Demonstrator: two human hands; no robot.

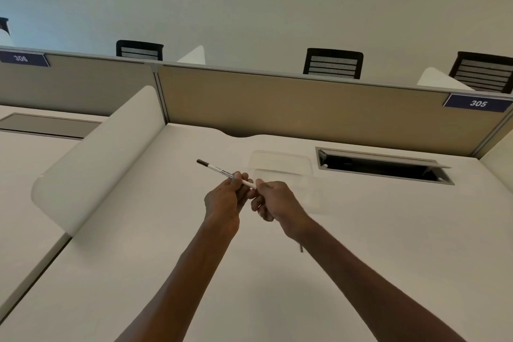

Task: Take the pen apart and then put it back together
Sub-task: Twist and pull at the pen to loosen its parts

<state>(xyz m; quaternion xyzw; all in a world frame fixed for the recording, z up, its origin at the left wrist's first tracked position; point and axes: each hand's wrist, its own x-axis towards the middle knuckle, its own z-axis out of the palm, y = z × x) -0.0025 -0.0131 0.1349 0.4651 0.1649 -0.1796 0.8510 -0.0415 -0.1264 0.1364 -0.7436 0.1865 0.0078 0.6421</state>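
A slim white pen (pixel 219 170) with a dark far end and printed lettering is held above the white desk (pixel 277 272), pointing up and to the left. My left hand (pixel 226 197) grips the barrel near its middle, fingers curled round it. My right hand (pixel 273 198) pinches the pen's near end between thumb and forefinger; that end is hidden inside the fingers. The two hands nearly touch each other.
A clear plastic tray (pixel 280 164) lies on the desk just beyond my right hand. An open cable hatch (pixel 383 165) sits at the back right. A curved white divider (pixel 97 158) stands on the left, and a tan partition (pixel 305 103) closes the back.
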